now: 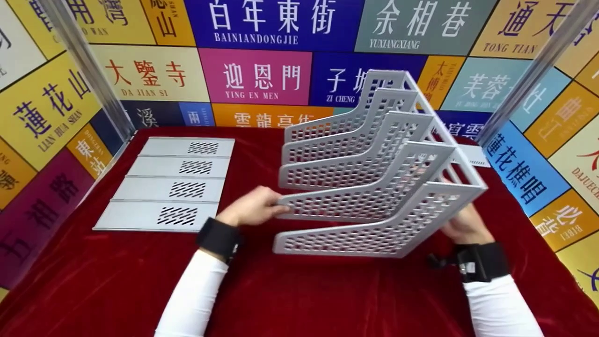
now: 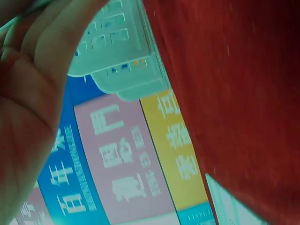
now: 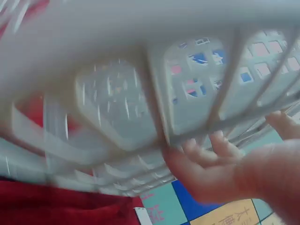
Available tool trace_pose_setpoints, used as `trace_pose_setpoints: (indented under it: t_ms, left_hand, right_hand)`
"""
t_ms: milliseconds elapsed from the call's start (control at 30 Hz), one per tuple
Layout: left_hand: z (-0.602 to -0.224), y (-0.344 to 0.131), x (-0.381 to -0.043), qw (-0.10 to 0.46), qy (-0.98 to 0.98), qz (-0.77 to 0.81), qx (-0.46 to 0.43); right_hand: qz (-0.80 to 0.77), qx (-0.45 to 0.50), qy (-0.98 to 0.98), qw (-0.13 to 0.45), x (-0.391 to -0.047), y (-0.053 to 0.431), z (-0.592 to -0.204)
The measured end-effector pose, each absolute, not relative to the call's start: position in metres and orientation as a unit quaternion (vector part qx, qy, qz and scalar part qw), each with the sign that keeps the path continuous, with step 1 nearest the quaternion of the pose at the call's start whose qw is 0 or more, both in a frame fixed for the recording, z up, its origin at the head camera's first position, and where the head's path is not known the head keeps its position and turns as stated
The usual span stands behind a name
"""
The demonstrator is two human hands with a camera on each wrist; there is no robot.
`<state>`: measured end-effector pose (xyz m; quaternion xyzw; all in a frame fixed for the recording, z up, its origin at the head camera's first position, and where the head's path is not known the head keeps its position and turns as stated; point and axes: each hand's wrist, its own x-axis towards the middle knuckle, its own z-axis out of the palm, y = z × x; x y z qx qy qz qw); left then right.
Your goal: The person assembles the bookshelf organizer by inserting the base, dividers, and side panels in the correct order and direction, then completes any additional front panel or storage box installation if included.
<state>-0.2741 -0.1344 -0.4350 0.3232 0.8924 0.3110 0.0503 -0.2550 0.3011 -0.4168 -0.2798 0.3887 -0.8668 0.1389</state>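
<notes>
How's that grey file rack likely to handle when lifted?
The grey file rack is probably light for its size, given its perforated panels. They join along one side, so it seems fairly stiff, though their free ends might flex.

head: bright, mostly sharp | left wrist: teal-tinted | right wrist: motion-blurred

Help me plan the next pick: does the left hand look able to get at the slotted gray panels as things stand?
Probably yes, after letting go: the left hand appears to pinch the gray rack, but the slotted gray panels lie to that hand's left on the red cloth, nothing visibly between.
</notes>
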Motion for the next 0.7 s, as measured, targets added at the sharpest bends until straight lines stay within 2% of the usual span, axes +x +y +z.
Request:
trace_pose_setpoints:
  t_ms: [167,267,433,533,700]
  left_hand:
    - [-0.444,-0.104,-0.270,0.026,0.891,0.279,0.357]
    - [-0.452,-0.091,-0.267,-0.012,0.900,0.281,0.334]
    - [-0.458,-0.076,-0.260,-0.063,0.903,0.314,0.286]
    - [-0.458,-0.071,-0.257,-0.060,0.903,0.317,0.285]
    - [-0.456,-0.073,-0.258,-0.019,0.916,0.287,0.279]
  right_hand:
    - [-0.864,-0.300,0.379,0.139,-0.258,0.319,-0.407]
    - [-0.855,-0.295,0.405,0.130,-0.261,0.327,-0.405]
    - [-0.849,-0.310,0.399,0.152,-0.268,0.338,-0.407]
    - [-0.853,-0.306,0.394,0.155,-0.270,0.347,-0.409]
    - [-0.853,-0.273,0.426,0.130,-0.269,0.358,-0.411]
